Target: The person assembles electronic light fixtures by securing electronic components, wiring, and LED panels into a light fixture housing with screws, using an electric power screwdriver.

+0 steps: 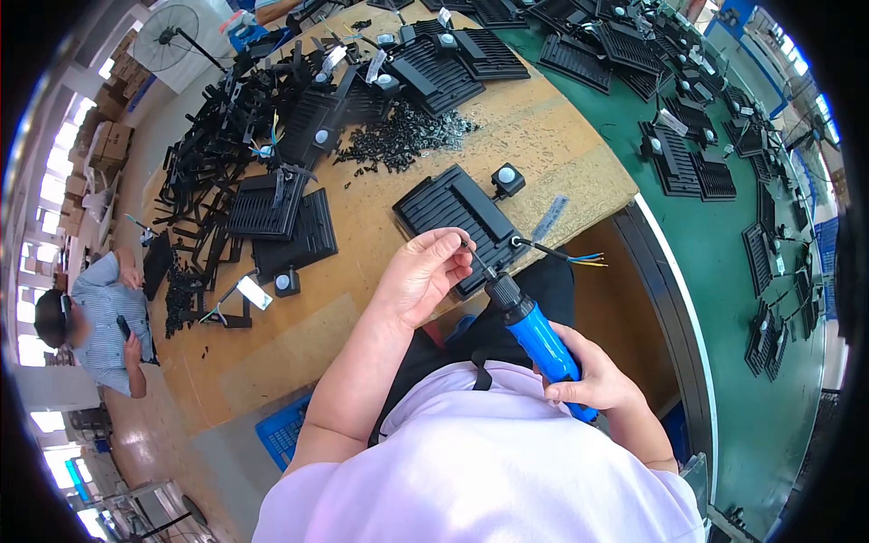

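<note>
My right hand is wrapped around the blue body of an electric screwdriver, which points up and to the left. At the tip of its bit, my left hand is closed in a pinch; a small dark piece shows between thumb and fingers, too small to name. Just beyond lies a black finned lamp housing on the table, partly behind my left hand. A small black sensor box with a white dome and a cable with coloured wire ends are beside it.
Small black screws lie heaped on the wooden table. Black brackets and more housings are piled left. A green conveyor belt carries finned lamps on the right. Another person is at the left side of the table.
</note>
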Motion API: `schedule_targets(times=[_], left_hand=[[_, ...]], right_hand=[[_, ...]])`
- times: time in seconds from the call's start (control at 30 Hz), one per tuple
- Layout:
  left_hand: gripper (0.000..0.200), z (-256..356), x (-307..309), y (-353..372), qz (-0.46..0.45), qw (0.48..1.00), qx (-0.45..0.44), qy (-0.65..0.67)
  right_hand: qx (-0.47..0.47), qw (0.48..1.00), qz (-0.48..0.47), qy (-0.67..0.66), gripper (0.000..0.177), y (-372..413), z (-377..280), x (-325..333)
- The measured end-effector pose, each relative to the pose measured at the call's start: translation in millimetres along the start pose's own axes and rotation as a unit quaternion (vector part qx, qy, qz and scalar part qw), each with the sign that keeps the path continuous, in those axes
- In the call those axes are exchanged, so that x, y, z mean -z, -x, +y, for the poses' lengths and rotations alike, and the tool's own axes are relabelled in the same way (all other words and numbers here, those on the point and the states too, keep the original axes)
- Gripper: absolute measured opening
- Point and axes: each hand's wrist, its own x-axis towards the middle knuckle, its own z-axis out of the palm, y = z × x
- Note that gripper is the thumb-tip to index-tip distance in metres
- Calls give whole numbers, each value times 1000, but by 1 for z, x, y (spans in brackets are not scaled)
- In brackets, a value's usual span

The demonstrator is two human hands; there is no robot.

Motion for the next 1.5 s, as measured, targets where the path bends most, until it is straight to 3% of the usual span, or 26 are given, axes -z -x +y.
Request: schedule_targets(times=[0.23, 0.53, 0.63, 0.73, 0.83, 0.93, 1.17, 1.27, 1.33, 1.37, 1.4, 1.47, 1.5], left_hand=[[15, -3, -8, -1, 3, 1000, -9, -26], [15, -6, -8, -8, -6, 997, -26, -71], [15, -10, -10, -9, 4, 997, -15, -79], [16, -15, -10, -11, 6, 996, -6, -87], [16, -25, -10, -15, -2, 998, -6, -66], [16, -34, -8, -19, -19, 999, -12, -32], [17, -38, -15, -26, -44, 998, -23, -40], [18, -35, -30, -20, 15, 992, -68, -109], [20, -44, -20, -15, 72, 895, -176, -404], [21, -46, -20, -10, 99, 808, -223, -537], [27, -43, -24, -2, 73, 663, -300, -682], [34, -52, -15, 0, 46, 548, -358, -755], [32, -58, -11, 2, 51, 539, -337, -770]], right_hand=[[-13, 1000, -6, -11, 98, 3, -2, 1], [-48, 985, -33, -164, 100, 5, -4, 0], [5, 999, 23, -47, 98, 6, 15, -2], [3, 999, 23, -44, 98, 11, 16, -1], [-56, 983, -10, -176, 99, 14, 12, 0], [-49, 944, -62, -320, 97, 15, 20, 6], [-38, 983, 9, -180, 97, 17, 13, 5], [0, 990, 39, -134, 98, 17, 25, 8], [31, 993, 52, -101, 100, 20, 34, 15], [31, 994, 57, -87, 101, 22, 37, 18], [32, 995, 61, -75, 102, 25, 41, 21], [17, 996, 67, -56, 103, 31, 49, 26], [4, 996, 69, -49, 103, 33, 54, 28]])
